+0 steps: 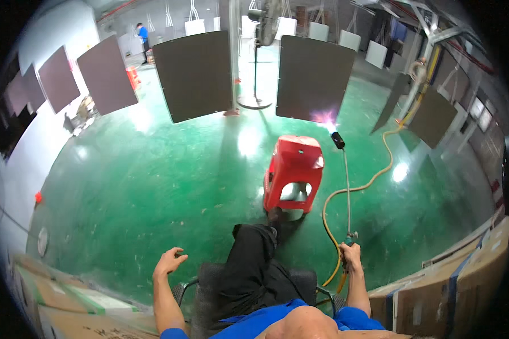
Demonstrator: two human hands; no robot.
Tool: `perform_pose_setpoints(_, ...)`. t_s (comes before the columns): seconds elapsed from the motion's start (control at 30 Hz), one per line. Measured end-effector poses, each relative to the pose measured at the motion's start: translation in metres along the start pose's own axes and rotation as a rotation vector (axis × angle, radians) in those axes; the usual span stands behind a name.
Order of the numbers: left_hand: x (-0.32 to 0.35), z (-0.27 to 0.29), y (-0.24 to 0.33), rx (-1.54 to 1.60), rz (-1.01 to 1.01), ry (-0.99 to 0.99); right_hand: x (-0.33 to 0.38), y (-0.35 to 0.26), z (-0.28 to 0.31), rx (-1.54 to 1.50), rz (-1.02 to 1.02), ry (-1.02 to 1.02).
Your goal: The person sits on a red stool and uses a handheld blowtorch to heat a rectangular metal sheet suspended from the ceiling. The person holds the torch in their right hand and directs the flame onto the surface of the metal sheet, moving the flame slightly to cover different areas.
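Here, right hand grips slim metal torch flaming at flat dark panel.

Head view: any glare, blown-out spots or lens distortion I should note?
Head view: fisheye bends the hanging dark panels and blackens the corners; the glossy green floor mirrors bright lamp spots; the flame at the long metal torch in the right hand is blown out pinkish-white; focus is otherwise fair.

The torch handle is hidden inside the right hand; the yellow hose vanishes behind the chair.
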State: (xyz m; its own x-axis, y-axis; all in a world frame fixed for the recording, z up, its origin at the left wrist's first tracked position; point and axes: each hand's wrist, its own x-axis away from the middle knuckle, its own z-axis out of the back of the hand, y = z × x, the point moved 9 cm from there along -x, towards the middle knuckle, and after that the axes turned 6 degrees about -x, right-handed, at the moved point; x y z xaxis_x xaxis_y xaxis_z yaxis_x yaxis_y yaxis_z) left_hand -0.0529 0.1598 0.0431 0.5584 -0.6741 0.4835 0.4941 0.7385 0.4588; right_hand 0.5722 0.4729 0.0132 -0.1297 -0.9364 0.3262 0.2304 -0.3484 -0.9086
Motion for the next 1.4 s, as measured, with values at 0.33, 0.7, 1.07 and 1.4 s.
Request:
perform_pose_setpoints(0.33,0.008,-0.001,0.003,0.046,0.04,-0.053,0.006,-0.018,0.0,-0.097,0.109,-0.005)
perform_pose_setpoints(0.7,-0.007,-0.015,-0.02,0.041,-0.076,-0.024,0.012,-0.095,-0.005,-0.156,0.294,0.019)
perform_pose_setpoints(1.07,0.007,-0.012,-0.006,0.051,-0.055,-0.029,0.031,-0.124,-0.043,-0.149,0.323,-0.062)
perform_pose_setpoints(1.4,-0.002,-0.015,-0.006,-0.004,-0.054,-0.011,0.038,-0.097,-0.064,0.076,0.282,-0.144)
